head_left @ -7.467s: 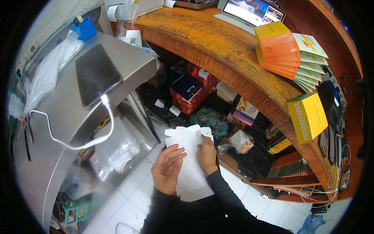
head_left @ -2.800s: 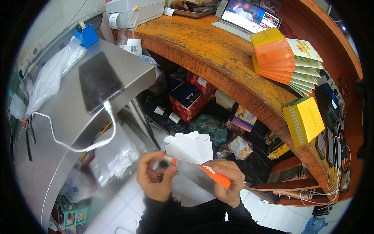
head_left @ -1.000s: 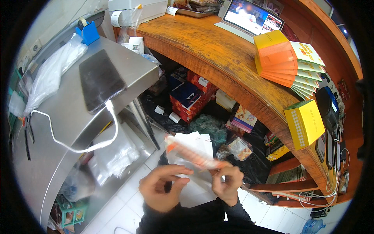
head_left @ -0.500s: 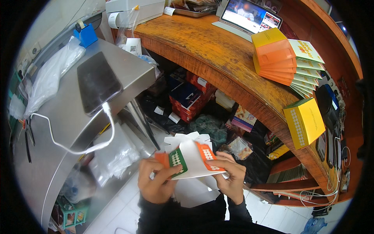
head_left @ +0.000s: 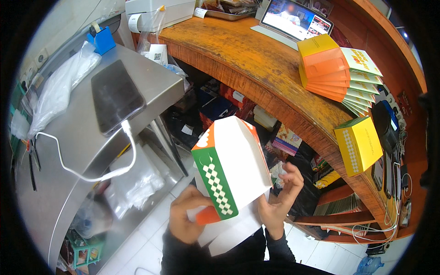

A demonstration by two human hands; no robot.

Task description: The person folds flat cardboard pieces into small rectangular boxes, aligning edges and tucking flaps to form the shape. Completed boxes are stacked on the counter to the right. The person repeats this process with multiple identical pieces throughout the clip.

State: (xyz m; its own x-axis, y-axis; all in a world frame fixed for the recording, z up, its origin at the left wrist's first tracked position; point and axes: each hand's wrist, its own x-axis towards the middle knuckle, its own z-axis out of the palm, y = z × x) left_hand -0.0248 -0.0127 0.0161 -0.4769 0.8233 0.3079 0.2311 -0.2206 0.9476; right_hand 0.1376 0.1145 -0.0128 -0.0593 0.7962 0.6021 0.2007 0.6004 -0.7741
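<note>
A part-folded cardboard box (head_left: pixel 245 160) stands tilted up in front of me, its white inside facing up. One side panel (head_left: pixel 215 183) is green with a pale diamond pattern; orange shows at the far edges and on a small flap near my left hand. My left hand (head_left: pixel 188 213) is closed on the box's lower left corner, with some fingers hidden behind it. At the lower right edge, my right hand (head_left: pixel 280 197) has its fingers raised and apart, the thumb close against the cardboard. White flaps (head_left: pixel 236 233) hang below the box toward my lap.
On the wooden counter (head_left: pixel 220 39) lie a fanned stack of orange and yellow cartons (head_left: pixel 327 68), a yellow box (head_left: pixel 358 145) and a lit tablet (head_left: pixel 295 20). A metal table (head_left: pixel 151 85) at left bears a plugged-in phone (head_left: pixel 117 98) and a blue tape dispenser (head_left: pixel 103 41).
The box has tipped up and opened out, so its green side and white inside now show large. My right hand's fingers have come away from its orange edge and spread.
</note>
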